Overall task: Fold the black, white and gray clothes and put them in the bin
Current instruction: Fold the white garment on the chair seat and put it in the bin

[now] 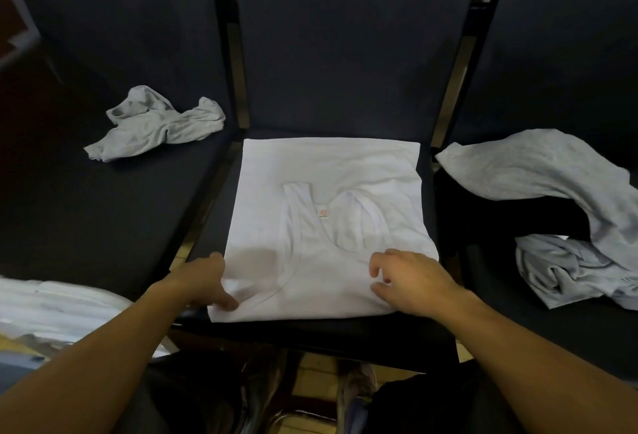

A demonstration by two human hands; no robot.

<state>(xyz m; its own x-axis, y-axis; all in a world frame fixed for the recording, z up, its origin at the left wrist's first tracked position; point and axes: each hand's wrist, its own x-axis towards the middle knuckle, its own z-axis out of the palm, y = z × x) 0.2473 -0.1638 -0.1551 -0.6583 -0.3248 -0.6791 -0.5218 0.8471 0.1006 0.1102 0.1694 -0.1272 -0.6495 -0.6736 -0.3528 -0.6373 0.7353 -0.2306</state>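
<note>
A white tank top [328, 171] lies folded flat on the middle black seat, its neckline and small label facing up. My left hand [203, 281] grips the near left corner of the top, thumb on the cloth and fingers tucked under the edge. Over the near right part of the top sits my right hand [411, 278], its fingers curled and its fingertips touching the fabric. A crumpled gray garment [155, 123] sits on the left seat. Two more gray garments [569, 198] lie bunched on the right seat, over dark cloth.
Three black padded seats [345, 53] stand in a row with metal gaps between them. A white bin [51, 306] holding pale cloth shows at the lower left. My shoes and a yellowish floor [317, 378] are below the seat edge.
</note>
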